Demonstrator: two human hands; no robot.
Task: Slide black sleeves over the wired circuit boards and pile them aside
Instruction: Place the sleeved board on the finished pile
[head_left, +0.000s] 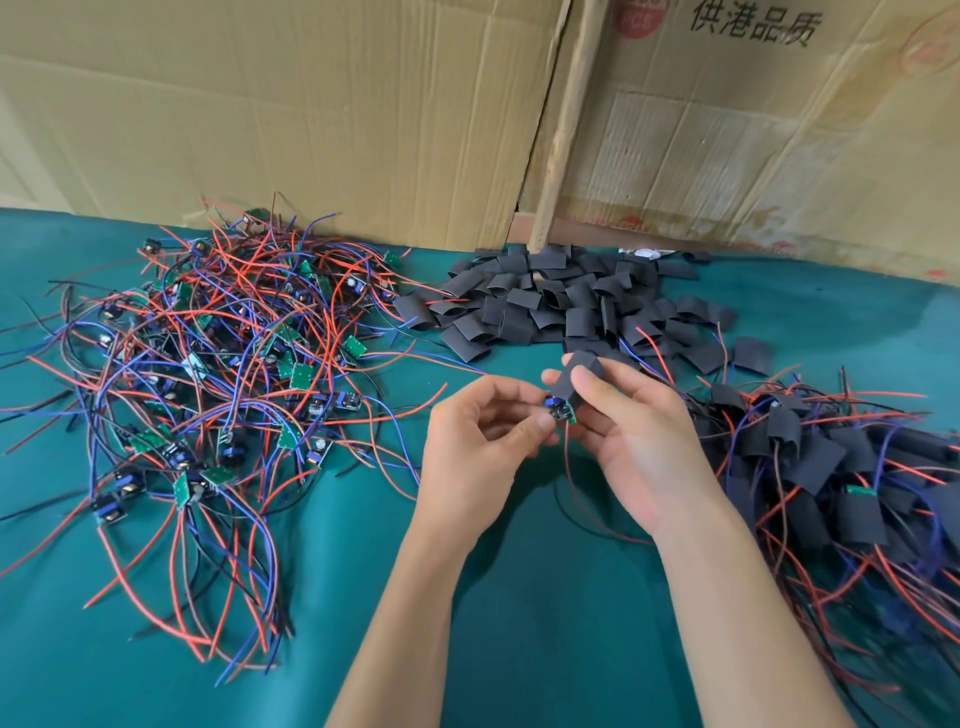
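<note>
So mid-frame, left hand (480, 441) pinches a circuit board (562, 411); right hand (631, 426) grips a black sleeve (574, 382), seemingly partway over it; finished pile (841, 467) lower right on the table (363, 597).

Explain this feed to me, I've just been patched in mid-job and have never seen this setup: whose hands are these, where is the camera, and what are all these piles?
There is no machine here: a person works with bare hands, and the single picture comes from a camera worn on their head, looking forward and down at a table under a green cloth.

The left hand pinches a small wired circuit board. The right hand holds a black sleeve partly over that board.

On the left lies a tangle of bare boards with red, blue and black wires. At the back sits a heap of empty sleeves. On the right is the pile of sleeved boards. Flattened cardboard stands behind the table.
</note>
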